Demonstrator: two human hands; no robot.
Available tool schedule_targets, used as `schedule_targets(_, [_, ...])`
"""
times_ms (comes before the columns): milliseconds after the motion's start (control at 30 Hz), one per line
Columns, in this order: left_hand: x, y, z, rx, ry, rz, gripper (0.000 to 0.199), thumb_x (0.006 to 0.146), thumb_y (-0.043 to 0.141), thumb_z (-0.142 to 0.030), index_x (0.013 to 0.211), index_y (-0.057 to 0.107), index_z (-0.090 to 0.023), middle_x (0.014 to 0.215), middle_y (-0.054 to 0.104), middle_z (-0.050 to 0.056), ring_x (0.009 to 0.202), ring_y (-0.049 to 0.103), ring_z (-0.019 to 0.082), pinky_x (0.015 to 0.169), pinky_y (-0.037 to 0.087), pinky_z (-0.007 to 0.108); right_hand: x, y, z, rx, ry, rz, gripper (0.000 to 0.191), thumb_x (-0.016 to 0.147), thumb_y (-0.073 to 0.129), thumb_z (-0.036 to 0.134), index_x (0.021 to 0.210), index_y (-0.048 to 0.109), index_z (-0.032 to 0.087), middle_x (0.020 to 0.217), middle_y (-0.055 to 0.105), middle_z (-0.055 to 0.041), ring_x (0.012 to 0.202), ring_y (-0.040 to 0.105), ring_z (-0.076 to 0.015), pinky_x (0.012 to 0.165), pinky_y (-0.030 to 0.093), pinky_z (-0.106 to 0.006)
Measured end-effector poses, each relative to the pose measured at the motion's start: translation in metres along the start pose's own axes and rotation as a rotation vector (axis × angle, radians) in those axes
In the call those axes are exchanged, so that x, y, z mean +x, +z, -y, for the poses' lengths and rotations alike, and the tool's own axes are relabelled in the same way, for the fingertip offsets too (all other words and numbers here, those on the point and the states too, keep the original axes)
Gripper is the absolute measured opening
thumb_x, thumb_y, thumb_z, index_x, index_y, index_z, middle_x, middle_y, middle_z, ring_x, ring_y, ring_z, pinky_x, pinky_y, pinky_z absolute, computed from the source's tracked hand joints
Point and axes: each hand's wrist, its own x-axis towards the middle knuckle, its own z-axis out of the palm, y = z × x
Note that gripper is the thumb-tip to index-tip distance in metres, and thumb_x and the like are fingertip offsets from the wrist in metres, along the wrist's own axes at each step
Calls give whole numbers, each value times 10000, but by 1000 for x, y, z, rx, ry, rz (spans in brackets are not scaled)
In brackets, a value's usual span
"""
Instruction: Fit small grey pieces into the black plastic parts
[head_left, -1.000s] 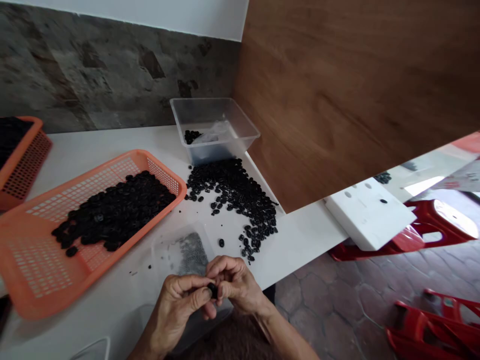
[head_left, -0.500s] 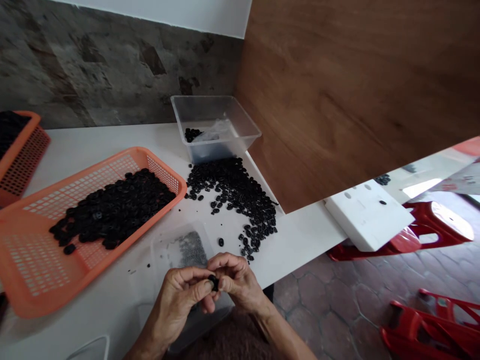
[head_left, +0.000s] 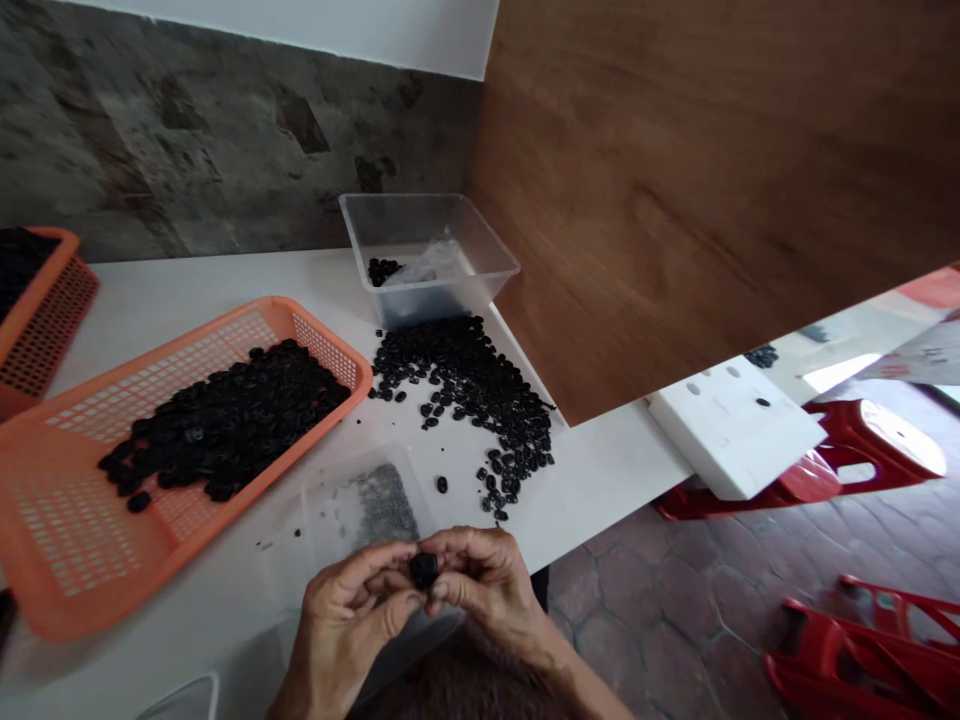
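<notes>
My left hand (head_left: pixel 345 620) and my right hand (head_left: pixel 484 590) meet at the table's near edge, and their fingertips pinch one small black round part (head_left: pixel 424 569) between them. Just behind the hands lies a clear shallow tray (head_left: pixel 330 500) with a heap of tiny grey metal pieces (head_left: pixel 384 505). A loose pile of black parts (head_left: pixel 472 390) spreads over the white table (head_left: pixel 180 285) beyond that. To the left, an orange mesh basket (head_left: pixel 67 540) holds another heap of black parts (head_left: pixel 225 420).
A clear plastic tub (head_left: pixel 427 255) with a few black parts stands at the back by a wooden panel (head_left: pixel 712 180). A second orange basket (head_left: pixel 37 300) sits far left. Right of the table are a white block (head_left: pixel 739 425) and red plastic stools (head_left: pixel 862 460).
Both hands have dropped slightly toward me and turned the black part, so it now shows more fully between the fingertips. Nothing else has moved.
</notes>
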Motion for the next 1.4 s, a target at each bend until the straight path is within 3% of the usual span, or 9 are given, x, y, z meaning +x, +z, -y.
schedule_targets(167, [0, 0, -4, 313, 420, -22, 452, 722, 714, -53, 1064, 727, -349, 784, 748, -29, 620, 692, 125, 606, 556, 174, -3, 0, -7, -64, -72, -24, 232, 779, 745, 176, 1011, 732, 193, 634, 705, -12, 567, 672, -110, 591, 537, -191])
schedule_targets(367, [1, -1, -2, 492, 573, -21, 427, 759, 672, -58, 1111, 716, -295, 920, 762, 41, 769, 724, 190, 686, 581, 223, -3, 2, -7, -84, -122, -17, 246, 775, 755, 208, 1019, 732, 197, 633, 710, -20, 564, 685, -127, 576, 549, -202])
schedule_targets(667, [1, -3, 7, 547, 642, 28, 572, 787, 615, 0, 1265, 613, -315, 999, 745, 49, 833, 718, 194, 734, 579, 241, -7, 5, -5, -355, -287, -76, 233, 848, 679, 215, 1079, 708, 237, 656, 716, -15, 564, 674, -124, 597, 557, -215])
schedule_targets(1133, [2, 4, 5, 565, 658, -51, 568, 768, 633, 9, 1229, 641, -323, 936, 764, 27, 758, 728, 187, 684, 581, 224, -5, 5, -4, -384, -322, -102, 186, 870, 655, 249, 1041, 709, 198, 638, 702, -24, 548, 674, -136, 564, 554, -218])
schedule_targets(1400, [5, 4, 6, 524, 584, -73, 494, 773, 639, -29, 1174, 676, -316, 973, 751, 15, 823, 716, 169, 733, 558, 204, 3, 4, -11, -287, -288, -91, 223, 847, 682, 227, 1067, 707, 254, 689, 691, -9, 585, 675, -129, 594, 542, -220])
